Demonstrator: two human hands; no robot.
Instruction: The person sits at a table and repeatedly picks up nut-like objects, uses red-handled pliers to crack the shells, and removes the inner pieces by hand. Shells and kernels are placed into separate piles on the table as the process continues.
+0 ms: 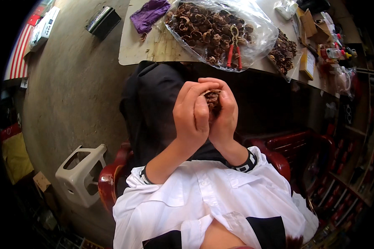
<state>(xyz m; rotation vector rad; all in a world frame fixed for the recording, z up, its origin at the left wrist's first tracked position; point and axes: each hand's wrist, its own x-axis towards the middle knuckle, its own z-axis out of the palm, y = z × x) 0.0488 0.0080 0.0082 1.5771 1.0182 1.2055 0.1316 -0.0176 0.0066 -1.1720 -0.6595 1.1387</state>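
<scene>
My left hand (191,110) and my right hand (225,112) are cupped together above my lap, fingers curled and meeting at the top. Between them shows a brown, wrinkled walnut (213,101), partly hidden by fingers and thumbs. Whether it is one piece or several I cannot tell. Beyond my hands, on the table, a clear plastic bag (259,39) lies spread open with many walnut shells (203,31) on it. Resting on the shells is a nutcracker (235,47) with red handles, pointing toward me.
The pale table (153,52) has its near edge just past my knees. On it lie a purple cloth or bag (147,15), a heap of dark pieces (283,52) and boxes (309,62). A plastic stool (81,174) stands left of my red armchair (112,180). A black box (104,21) sits on the floor.
</scene>
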